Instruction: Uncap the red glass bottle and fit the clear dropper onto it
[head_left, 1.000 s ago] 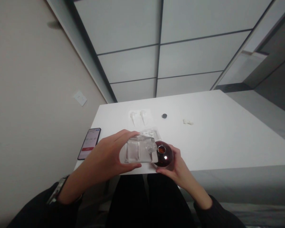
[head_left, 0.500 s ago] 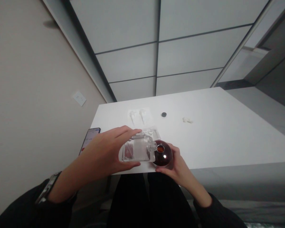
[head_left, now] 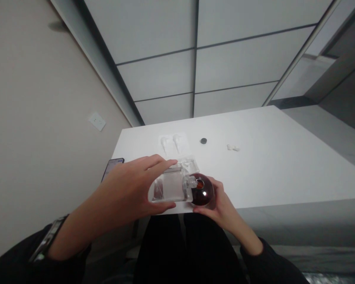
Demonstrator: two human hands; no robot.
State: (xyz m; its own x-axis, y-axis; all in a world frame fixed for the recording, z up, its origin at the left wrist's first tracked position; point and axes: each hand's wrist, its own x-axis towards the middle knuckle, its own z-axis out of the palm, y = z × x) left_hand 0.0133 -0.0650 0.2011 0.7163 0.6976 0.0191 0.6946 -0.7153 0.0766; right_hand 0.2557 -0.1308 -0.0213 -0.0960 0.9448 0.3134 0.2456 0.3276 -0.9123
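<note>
My left hand (head_left: 139, 185) grips a clear square bottle (head_left: 173, 185), tipped on its side with its threaded neck pointing right. That neck sits at the open mouth of a round dark amber bottle (head_left: 203, 195), which stands upright near the table's front edge. Around the amber bottle's right side, my right hand (head_left: 220, 205) is closed, thumb at the front. Whether liquid flows between the two bottles I cannot make out. Just behind them a clear plastic packet (head_left: 191, 163) lies on the table.
On the white table (head_left: 272, 161) lie two packaged white pump heads (head_left: 176, 144), a dark round cap (head_left: 204, 141) and a small whitish piece (head_left: 233, 148). A phone (head_left: 114, 163) rests at the left edge, partly behind my left hand. A wall with a socket (head_left: 97, 121) borders the left.
The clear bottle's neck has shifted slightly right, further over the amber bottle's mouth. My left forearm has moved a little to the left and the view has tilted slightly.
</note>
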